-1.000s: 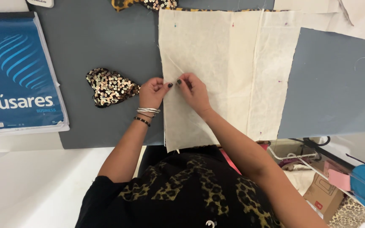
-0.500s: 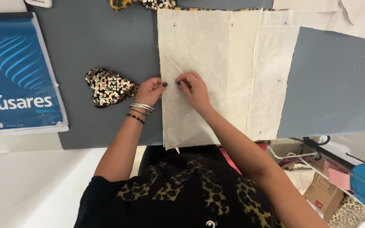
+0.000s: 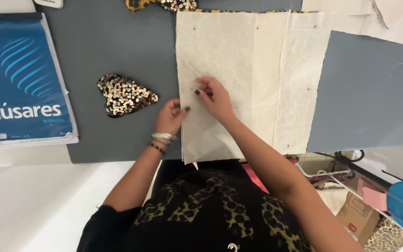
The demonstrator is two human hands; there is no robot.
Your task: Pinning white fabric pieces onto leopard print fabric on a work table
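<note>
The person leans over a grey mat (image 3: 113, 46) spread on the white table (image 3: 33, 200), and both hands meet at the left side of a cream fabric panel (image 3: 220, 51) that lies flat on the mat, its lower edge hanging just over the mat's near border. The right hand (image 3: 215, 98) rests on the cloth with its fingertips drawn narrowly together, pinching at something small on the fabric; it looks like a pin, but it is too tiny to tell for sure. The left hand (image 3: 171, 116) sits at the panel's left edge, fingers curled in and close together, touching the cloth's border just beside the right hand; whether it grips the edge or only presses it I cannot tell. Bracelets (image 3: 162, 140) circle the left wrist. A few coloured pin heads dot the top of the panel, and a second, narrower cream strip (image 3: 299, 93) lies alongside it to the right. A heart-shaped piece covered in gold sequins (image 3: 124, 94) lies on the mat near the left hand, not touching it. Farther left a blue paper pad (image 3: 22, 79) overlaps the mat's edge. At the mat's top edge a bit of leopard-print sequinned fabric (image 3: 162, 4) peeks in.
</note>
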